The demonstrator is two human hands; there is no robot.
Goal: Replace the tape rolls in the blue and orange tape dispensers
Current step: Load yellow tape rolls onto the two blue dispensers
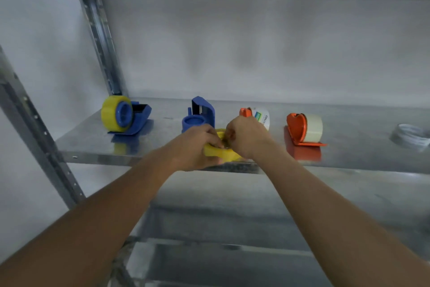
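Both hands close on a yellow tape roll (221,155) at the front lip of the metal shelf (349,154): the left hand (197,149) curls around its left side from below and outside, while the right hand (246,136) bends its fingers down over the top rim, fingertips pinching at the roll's core hole. The roll tilts, its lower edge hanging past the shelf's front edge.

Just behind the hands stands an empty blue tape dispenser (200,115), its round hub bare and its hooded cutter end upright. To the far left, near the perforated steel upright (102,47), a second blue tape dispenser (132,118) carries a glossy yellow roll on its hub. Right of the hands, partly hidden by the right hand, an orange tape dispenser (254,116) holds a roll with a white printed label. Farther right another orange tape dispenser (302,130) holds a pale, cream-coloured roll and sits on a flat orange base. A loose whitish tape roll (411,139) lies flat near the right edge of view, well apart from the rest.

The shelf is smooth galvanised sheet, dully reflective, mirroring the dispensers' colours. Open shelf surface lies between the two blue dispensers and between the right orange dispenser and the loose roll. Another metal shelf spans overhead, and lower ones show beneath the forearms.
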